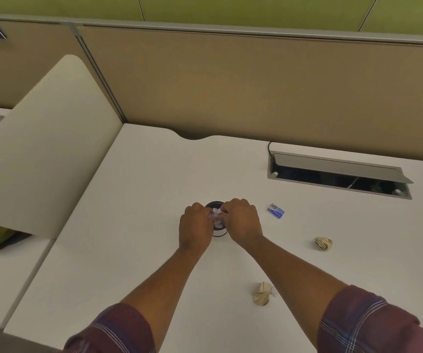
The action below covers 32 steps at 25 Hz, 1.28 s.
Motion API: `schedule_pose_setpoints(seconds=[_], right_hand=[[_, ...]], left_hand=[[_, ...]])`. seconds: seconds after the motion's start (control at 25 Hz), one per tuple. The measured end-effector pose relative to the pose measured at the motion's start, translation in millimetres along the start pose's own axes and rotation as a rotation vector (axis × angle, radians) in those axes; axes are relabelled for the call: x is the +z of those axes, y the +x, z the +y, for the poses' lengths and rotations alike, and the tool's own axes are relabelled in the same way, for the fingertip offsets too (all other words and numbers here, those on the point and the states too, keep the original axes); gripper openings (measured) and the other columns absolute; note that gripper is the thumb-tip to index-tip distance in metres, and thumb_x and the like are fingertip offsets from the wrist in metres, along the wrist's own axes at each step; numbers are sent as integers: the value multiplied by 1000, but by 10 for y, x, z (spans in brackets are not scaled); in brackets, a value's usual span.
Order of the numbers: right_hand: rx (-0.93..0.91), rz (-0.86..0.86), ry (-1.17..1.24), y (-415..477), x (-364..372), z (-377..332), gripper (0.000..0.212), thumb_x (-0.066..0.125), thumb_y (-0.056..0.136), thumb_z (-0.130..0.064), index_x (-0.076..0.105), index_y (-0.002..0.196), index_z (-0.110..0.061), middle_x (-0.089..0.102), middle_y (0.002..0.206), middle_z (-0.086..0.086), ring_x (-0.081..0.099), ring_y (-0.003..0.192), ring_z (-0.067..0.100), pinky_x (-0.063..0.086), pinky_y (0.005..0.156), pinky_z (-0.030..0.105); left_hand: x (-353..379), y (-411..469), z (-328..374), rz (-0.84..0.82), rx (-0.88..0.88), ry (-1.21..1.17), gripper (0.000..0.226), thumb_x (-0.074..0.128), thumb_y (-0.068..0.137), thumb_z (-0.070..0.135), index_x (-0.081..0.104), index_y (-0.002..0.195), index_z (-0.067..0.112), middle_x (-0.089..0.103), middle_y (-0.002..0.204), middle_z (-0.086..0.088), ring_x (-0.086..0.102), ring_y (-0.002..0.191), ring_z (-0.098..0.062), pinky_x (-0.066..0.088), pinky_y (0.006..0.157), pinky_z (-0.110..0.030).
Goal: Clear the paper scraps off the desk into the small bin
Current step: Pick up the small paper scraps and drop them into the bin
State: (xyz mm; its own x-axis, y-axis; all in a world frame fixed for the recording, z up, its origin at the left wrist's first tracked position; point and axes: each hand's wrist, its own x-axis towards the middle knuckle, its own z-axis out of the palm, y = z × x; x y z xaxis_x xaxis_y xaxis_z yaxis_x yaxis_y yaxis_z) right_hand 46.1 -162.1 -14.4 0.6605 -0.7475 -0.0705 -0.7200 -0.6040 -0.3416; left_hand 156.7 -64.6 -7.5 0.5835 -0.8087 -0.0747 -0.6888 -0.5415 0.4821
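Note:
A small dark round bin (218, 234) stands mid-desk, mostly hidden behind my hands. My left hand (195, 225) and my right hand (241, 220) meet right over its mouth, both pinching a white crumpled paper scrap (216, 215). Two beige paper balls lie on the white desk (134, 225): one paper ball (323, 243) to the right of my hands, another paper ball (262, 293) nearer me, between my forearms. A small blue-and-white paper piece (276, 211) rests just right of my right hand.
An open cable tray with a raised grey lid (337, 171) is set into the desk at the back right. A tan partition (230, 80) closes the rear. A cream side divider (40, 138) rises on the left, a neighbouring desk beyond it.

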Motion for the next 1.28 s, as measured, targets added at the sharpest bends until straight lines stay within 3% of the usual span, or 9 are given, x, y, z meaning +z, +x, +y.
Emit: schedule_pose_setpoints(seconds=[0.12,0.36,0.64,0.84,1.04,1.28], right_hand=[[21,-2,151,-2,57,28,13,63,92,-27,70,101,-19,59,103,3,58,94,20,49,77,30],[116,50,359,-179,19,268,26,59,97,-29,64,122,-21,57,123,0,58,110,16,47,91,26],[191,108,405,-700,-203,876,24,61,95,-22,65,119,-19,62,120,0,59,110,18,48,95,31],[274,58,368,-1289,-324,1433,22,59,97,-21,64,118,-19,59,114,0,55,92,11,38,82,21],[375,-3,353,-1910,-330,1886,20,60,96,-18,67,115,-15,61,109,1,58,100,17,37,84,20],[441,-143,340,-2503,-231,2124,20,65,93,-25,66,111,-17,59,104,-1,58,98,17,40,81,24]], left_hand=[[4,6,14,8,31,-33,20,60,99,27,72,105,12,63,100,-8,60,92,-27,57,78,-46],[18,-141,39,68,46,-93,20,65,92,16,71,110,12,65,105,-9,59,97,-31,54,83,-48],[254,-587,281,175,233,-124,24,74,85,12,70,109,11,67,107,-8,63,98,-30,57,81,-44],[604,-1004,491,-114,253,-101,27,69,91,27,69,115,15,64,114,-2,60,108,-27,52,92,-43],[849,-1287,593,-414,195,-23,48,67,90,44,56,133,27,52,134,7,51,124,-18,52,96,-39],[996,-1490,608,-548,223,121,66,77,79,44,48,137,37,41,139,10,49,125,-19,55,92,-41]])
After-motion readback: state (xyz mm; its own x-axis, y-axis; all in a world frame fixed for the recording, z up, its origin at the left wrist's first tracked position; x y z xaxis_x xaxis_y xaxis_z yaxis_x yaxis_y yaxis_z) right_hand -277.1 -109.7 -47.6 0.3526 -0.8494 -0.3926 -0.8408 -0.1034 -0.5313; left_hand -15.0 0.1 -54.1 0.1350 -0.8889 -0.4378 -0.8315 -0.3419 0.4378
